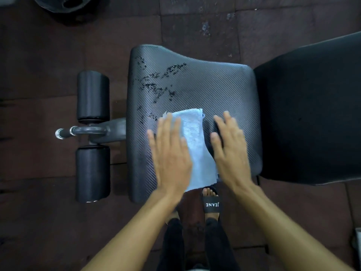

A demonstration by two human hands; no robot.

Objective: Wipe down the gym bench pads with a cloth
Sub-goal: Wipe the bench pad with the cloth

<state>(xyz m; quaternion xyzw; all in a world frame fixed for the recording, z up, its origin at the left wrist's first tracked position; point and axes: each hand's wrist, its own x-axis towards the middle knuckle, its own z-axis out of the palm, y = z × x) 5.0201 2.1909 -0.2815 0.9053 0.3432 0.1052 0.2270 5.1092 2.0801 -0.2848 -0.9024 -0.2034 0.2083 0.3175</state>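
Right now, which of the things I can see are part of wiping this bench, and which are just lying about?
Part of the job:
- light blue cloth
- seat pad, with wet spots
- back pad
- left hand, right hand

Just lying about:
- foam leg rollers
- weight plate
- rubber floor tiles

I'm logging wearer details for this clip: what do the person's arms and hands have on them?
Both forearms are bare to the bottom of the frame, with no sleeves showing. The left hand and right hand wear no gloves, and no watch, ring or wristband is visible, though motion blur softens the fingers.
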